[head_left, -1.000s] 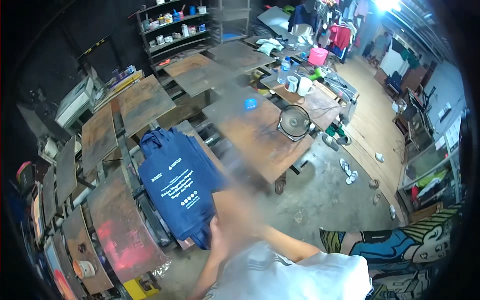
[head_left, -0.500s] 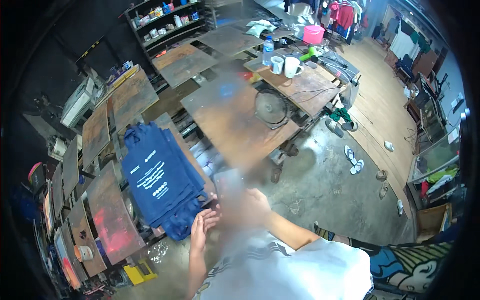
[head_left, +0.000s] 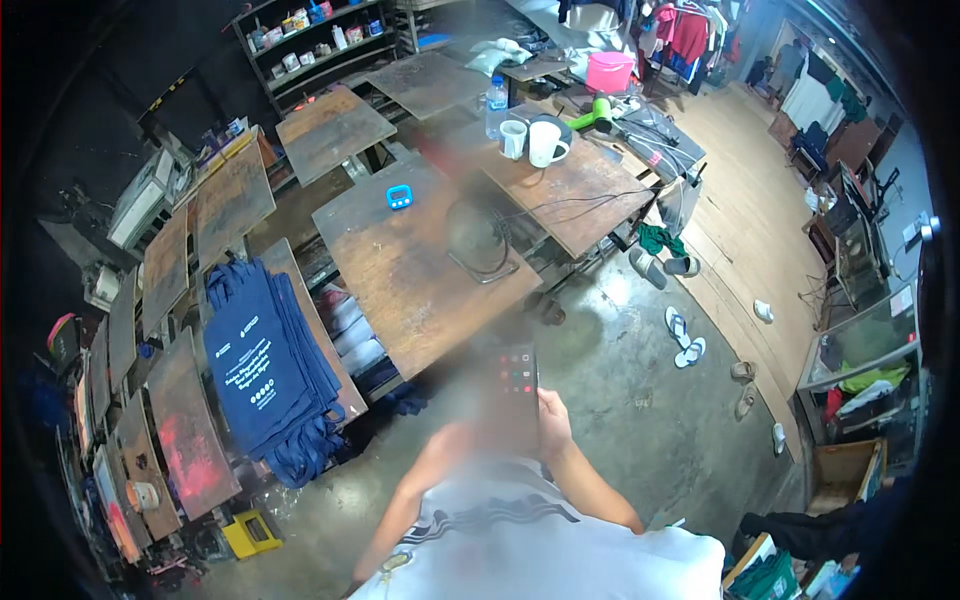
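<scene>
A phone (head_left: 516, 380) with small coloured icons on its screen is upright before me, much of it blurred. My right hand (head_left: 552, 425) grips its right edge, thumb raised along the side. My left hand (head_left: 445, 445) is at its lower left, fingers lost in the blur. Left of it, a stack of navy tote bags (head_left: 265, 365) with white print lies on a board. Beyond the phone, a worn wooden board (head_left: 375, 270) holds a small blue device (head_left: 398, 197) and a round fan-like item (head_left: 478, 240), partly blurred.
Rows of boards (head_left: 230, 210) fill the left. Mugs (head_left: 545, 145), a bottle (head_left: 495, 108) and a green tool (head_left: 595, 115) stand behind. Shelves (head_left: 320, 50), a pink bucket (head_left: 610, 70) and hung clothes (head_left: 690, 40) are farther back. Slippers (head_left: 688, 350) and a wooden walkway (head_left: 750, 220) lie right.
The view has shifted, sliding the boards left and up. The phone shows more clearly, raised in my right hand; my left hand, open half a second ago, has moved in beside it.
</scene>
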